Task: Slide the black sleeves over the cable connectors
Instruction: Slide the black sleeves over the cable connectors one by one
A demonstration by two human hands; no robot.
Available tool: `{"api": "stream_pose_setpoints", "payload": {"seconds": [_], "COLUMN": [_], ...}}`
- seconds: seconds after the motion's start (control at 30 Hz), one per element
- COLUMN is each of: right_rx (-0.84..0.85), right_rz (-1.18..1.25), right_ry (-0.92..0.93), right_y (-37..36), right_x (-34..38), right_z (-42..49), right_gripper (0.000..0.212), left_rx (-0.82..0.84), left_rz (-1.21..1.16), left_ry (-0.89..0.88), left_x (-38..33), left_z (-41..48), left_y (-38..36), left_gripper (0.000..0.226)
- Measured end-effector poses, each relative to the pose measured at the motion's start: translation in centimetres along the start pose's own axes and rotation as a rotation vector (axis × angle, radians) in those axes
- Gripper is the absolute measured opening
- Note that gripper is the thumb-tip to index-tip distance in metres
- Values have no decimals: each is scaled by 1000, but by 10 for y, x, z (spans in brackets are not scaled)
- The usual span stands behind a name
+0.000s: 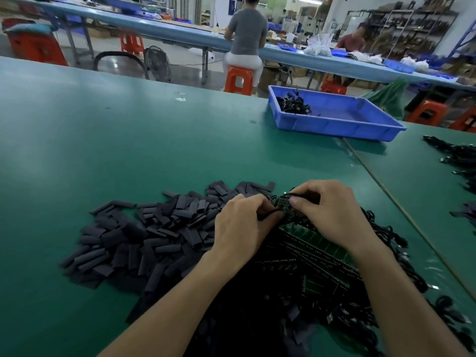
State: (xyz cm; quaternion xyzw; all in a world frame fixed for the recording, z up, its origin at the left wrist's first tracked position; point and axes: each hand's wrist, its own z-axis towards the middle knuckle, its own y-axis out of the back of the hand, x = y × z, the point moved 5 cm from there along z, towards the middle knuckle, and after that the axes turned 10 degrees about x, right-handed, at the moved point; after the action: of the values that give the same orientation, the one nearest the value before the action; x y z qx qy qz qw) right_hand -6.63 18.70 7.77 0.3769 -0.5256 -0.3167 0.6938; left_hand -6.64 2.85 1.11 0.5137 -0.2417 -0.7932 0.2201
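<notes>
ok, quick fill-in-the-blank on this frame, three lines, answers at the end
1. The left hand and right hand both pinch a thin black ____.
2. The pile of black sleeves lies to the ____ of the hands.
3. The tray at the far side of the table is ____.
Missing words: cable; left; blue.
</notes>
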Motion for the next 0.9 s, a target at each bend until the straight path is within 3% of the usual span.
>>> {"api": "stream_pose_setpoints", "payload": {"seconds": [0.13, 0.3, 0.43, 0.57, 0.7, 0.8, 0.9], "right_rx": [-49, 77, 119, 95, 213, 324, 268], "right_rz": [100, 376, 656, 758, 593, 330, 90], "right_ry": [-84, -244, -123, 29, 183, 159, 137], "right_y": [2, -1, 15, 23, 19, 16, 9], "right_x": [-3, -5, 10, 18, 28, 21, 12], "right_z": [3, 3, -1, -3, -10, -16, -19], "right_gripper": [10, 20, 25, 19, 14, 28, 27], "left_rx": [6, 27, 58, 96, 149, 279, 401], "left_rz": [92, 75, -55, -120, -288, -361, -545], "left_ry": [1, 53, 115, 118, 154, 111, 131], "left_x": [-2, 2, 4, 4, 16, 18, 21], "left_z": [1, 2, 4, 9, 16, 22, 25], "left_y": [0, -3, -7, -11, -15, -11, -8], "left_gripper": [26, 29, 32, 34, 37, 9, 35]}}
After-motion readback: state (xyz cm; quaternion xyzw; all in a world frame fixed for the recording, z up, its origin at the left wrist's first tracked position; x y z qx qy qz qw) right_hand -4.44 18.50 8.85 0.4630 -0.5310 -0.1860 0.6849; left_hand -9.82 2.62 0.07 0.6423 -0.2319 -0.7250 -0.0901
